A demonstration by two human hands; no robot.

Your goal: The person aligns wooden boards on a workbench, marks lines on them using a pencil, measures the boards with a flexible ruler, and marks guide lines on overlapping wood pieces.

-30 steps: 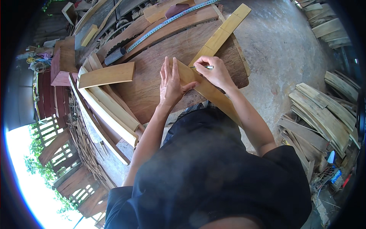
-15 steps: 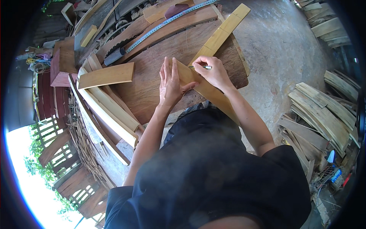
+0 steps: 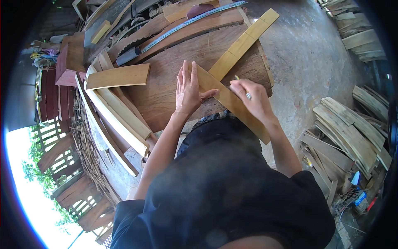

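Have the left hand (image 3: 189,93) spread flat at one end of a smooth yellow-brown board (image 3: 236,106), with fingers stretched toward the far edge of the surface (image 3: 174,58) and thumb laid across the wood. Hold a slim pencil or pen (image 3: 248,96) clamped between thumb and fingers of the right hand (image 3: 253,99), apart from the left and just beside the long right side of the board; cannot tell whether skin and wood touch there. See the board slanting over the near edge of the surface, with one end on top and the other jutting out past the lap. Note a lighter board (image 3: 244,39), crossed by thin lines, running from beside the first out past the right end of the surface; cannot tell how far beneath. Toward the far edge, make out a tape measure (image 3: 186,27) stretched at a slant, with a row of tiny numerals printed along a pale blade, beside a dark round handle (image 3: 128,56) and near a maroon scrap (image 3: 199,11). At the left end of the surface, see a short curved board (image 3: 120,76) lying across long pale curved pieces (image 3: 118,116). On the floor beyond the right end, find stacked weathered planks (image 3: 348,133) and, near them, a small blue object (image 3: 360,198), too small for reading any label.
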